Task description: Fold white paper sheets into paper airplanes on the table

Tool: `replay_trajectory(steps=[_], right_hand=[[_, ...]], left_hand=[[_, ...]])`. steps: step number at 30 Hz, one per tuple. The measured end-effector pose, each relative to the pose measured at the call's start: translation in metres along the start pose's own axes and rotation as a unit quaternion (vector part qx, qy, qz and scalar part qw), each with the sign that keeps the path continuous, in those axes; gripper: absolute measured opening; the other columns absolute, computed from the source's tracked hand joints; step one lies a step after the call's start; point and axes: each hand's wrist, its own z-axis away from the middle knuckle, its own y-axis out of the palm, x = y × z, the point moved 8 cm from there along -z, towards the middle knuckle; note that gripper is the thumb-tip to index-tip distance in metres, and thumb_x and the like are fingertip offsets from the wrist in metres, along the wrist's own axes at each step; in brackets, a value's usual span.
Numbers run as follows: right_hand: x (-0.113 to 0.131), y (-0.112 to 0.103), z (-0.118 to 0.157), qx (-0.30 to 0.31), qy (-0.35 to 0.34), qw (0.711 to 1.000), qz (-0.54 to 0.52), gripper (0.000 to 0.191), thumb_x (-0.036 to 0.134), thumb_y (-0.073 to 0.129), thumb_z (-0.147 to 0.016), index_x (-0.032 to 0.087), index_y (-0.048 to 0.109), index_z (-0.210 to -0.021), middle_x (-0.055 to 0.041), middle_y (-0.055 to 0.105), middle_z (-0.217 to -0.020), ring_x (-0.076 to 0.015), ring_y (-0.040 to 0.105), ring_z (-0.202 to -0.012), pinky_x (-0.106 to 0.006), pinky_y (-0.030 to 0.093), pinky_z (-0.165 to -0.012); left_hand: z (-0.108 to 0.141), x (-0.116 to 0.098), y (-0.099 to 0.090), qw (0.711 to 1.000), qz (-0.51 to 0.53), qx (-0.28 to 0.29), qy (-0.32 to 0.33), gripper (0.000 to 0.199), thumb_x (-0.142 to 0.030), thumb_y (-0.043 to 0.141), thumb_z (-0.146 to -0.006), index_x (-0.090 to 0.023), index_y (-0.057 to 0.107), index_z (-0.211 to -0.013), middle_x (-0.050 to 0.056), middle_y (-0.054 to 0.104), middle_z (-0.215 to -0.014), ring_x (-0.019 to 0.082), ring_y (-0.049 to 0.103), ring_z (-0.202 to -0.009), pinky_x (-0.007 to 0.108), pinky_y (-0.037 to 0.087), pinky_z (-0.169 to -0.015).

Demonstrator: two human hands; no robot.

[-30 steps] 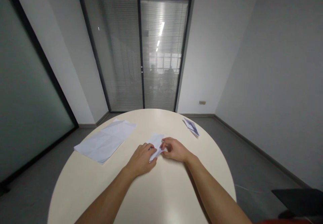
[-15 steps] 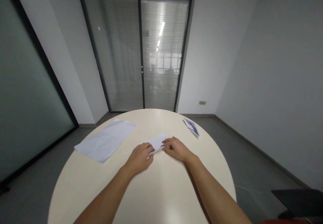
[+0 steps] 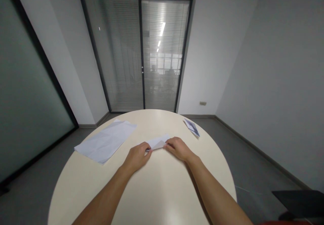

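A small white folded sheet of paper (image 3: 158, 143) lies near the middle of the round table, between my two hands. My left hand (image 3: 138, 154) pinches its left near corner between thumb and fingers. At the right near corner, my right hand (image 3: 177, 148) pinches the paper the same way. The near edge of the sheet is lifted a little, showing a creased flap. Part of each end is hidden under my fingers.
Larger creased white sheets (image 3: 106, 141) lie at the table's left. A folded printed paper (image 3: 192, 128) rests near the right far edge. The cream round table (image 3: 154, 198) stands before a glass door with blinds (image 3: 141, 56). A dark chair part (image 3: 301, 201) shows at lower right.
My left hand has slid left along the paper, and both hands now grip its near corners. The near flap has come up and more of the paper shows between them.
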Motion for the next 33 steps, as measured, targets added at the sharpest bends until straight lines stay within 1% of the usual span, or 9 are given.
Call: replay_trajectory(steps=[3, 5, 8, 11, 18, 21, 24, 29, 33], right_hand=[[-0.001, -0.001, 0.001, -0.005, 0.008, 1.000, -0.012, 0.024, 0.036, 0.054, -0.097, 0.020, 0.073, -0.095, -0.0057, 0.074, -0.089, -0.0193, 0.064, -0.080, -0.029, 0.042, -0.076], [-0.002, -0.001, 0.002, -0.004, 0.014, 1.000, -0.025, 0.021, 0.034, 0.056, -0.095, 0.020, 0.072, -0.099, -0.0056, 0.074, -0.091, -0.0186, 0.063, -0.080, -0.027, 0.041, -0.073], [-0.003, -0.001, 0.003, 0.000, 0.020, 0.999, -0.030, 0.019, 0.030, 0.059, -0.092, 0.020, 0.072, -0.102, -0.0057, 0.073, -0.093, -0.0190, 0.062, -0.083, -0.027, 0.042, -0.076], [-0.005, -0.002, 0.003, -0.004, 0.030, 0.999, -0.031, 0.019, 0.031, 0.058, -0.093, 0.019, 0.073, -0.097, -0.0061, 0.073, -0.091, -0.0197, 0.062, -0.085, -0.028, 0.042, -0.077], [-0.011, -0.002, 0.002, -0.031, 0.049, 0.997, -0.042, 0.025, 0.034, 0.051, -0.098, 0.019, 0.070, -0.093, -0.0062, 0.073, -0.090, -0.0187, 0.062, -0.081, -0.027, 0.042, -0.072], [-0.015, 0.000, 0.002, -0.039, 0.061, 0.996, -0.059, 0.025, 0.036, 0.051, -0.098, 0.019, 0.069, -0.095, -0.0057, 0.073, -0.090, -0.0184, 0.062, -0.079, -0.027, 0.042, -0.071], [-0.020, 0.000, 0.003, -0.054, 0.076, 0.991, -0.093, 0.024, 0.037, 0.052, -0.097, 0.020, 0.069, -0.097, -0.0059, 0.073, -0.094, -0.0195, 0.064, -0.083, -0.028, 0.044, -0.074], [-0.024, -0.005, 0.004, -0.093, 0.084, 0.981, -0.151, 0.028, 0.037, 0.054, -0.095, 0.021, 0.069, -0.112, -0.0080, 0.074, -0.107, -0.0233, 0.066, -0.098, -0.034, 0.048, -0.088], [-0.025, -0.006, 0.003, -0.105, 0.084, 0.976, -0.174, 0.031, 0.038, 0.051, -0.096, 0.022, 0.070, -0.114, -0.0080, 0.074, -0.108, -0.0236, 0.065, -0.097, -0.035, 0.049, -0.087]], left_hand=[[-0.001, 0.004, -0.002, 1.000, 0.015, -0.017, -0.020, 0.016, -0.029, 0.053, -0.094, -0.023, 0.067, -0.095, 0.003, 0.073, -0.099, 0.019, 0.067, -0.090, 0.028, 0.044, -0.078], [-0.001, 0.006, -0.002, 0.999, 0.023, -0.026, -0.030, 0.016, -0.029, 0.053, -0.094, -0.023, 0.067, -0.094, 0.003, 0.074, -0.098, 0.018, 0.067, -0.089, 0.027, 0.044, -0.077], [-0.001, 0.009, -0.003, 0.998, 0.036, -0.033, -0.043, 0.016, -0.029, 0.052, -0.095, -0.023, 0.067, -0.093, 0.002, 0.074, -0.097, 0.018, 0.067, -0.088, 0.027, 0.043, -0.075], [0.000, 0.011, -0.003, 0.997, 0.044, -0.036, -0.057, 0.015, -0.029, 0.053, -0.095, -0.023, 0.067, -0.093, 0.002, 0.074, -0.097, 0.018, 0.067, -0.088, 0.027, 0.043, -0.075], [0.000, 0.008, -0.005, 0.997, 0.041, -0.045, -0.052, 0.010, -0.029, 0.058, -0.092, -0.024, 0.066, -0.096, 0.001, 0.074, -0.099, 0.017, 0.067, -0.090, 0.026, 0.043, -0.077], [0.000, 0.011, -0.004, 0.996, 0.034, -0.051, -0.061, 0.013, -0.029, 0.055, -0.094, -0.024, 0.066, -0.096, 0.001, 0.074, -0.097, 0.017, 0.067, -0.088, 0.026, 0.043, -0.075], [0.000, 0.015, -0.004, 0.994, 0.044, -0.075, -0.064, 0.018, -0.031, 0.050, -0.096, -0.023, 0.066, -0.096, 0.002, 0.073, -0.096, 0.018, 0.066, -0.089, 0.027, 0.045, -0.076], [0.000, 0.025, -0.009, 0.984, 0.089, -0.131, -0.075, 0.021, -0.032, 0.049, -0.096, -0.022, 0.065, -0.103, 0.004, 0.073, -0.107, 0.020, 0.066, -0.099, 0.032, 0.049, -0.088], [-0.002, 0.031, -0.008, 0.978, 0.117, -0.145, -0.093, 0.023, -0.033, 0.049, -0.095, -0.024, 0.066, -0.108, 0.004, 0.074, -0.107, 0.021, 0.068, -0.101, 0.033, 0.050, -0.090]])
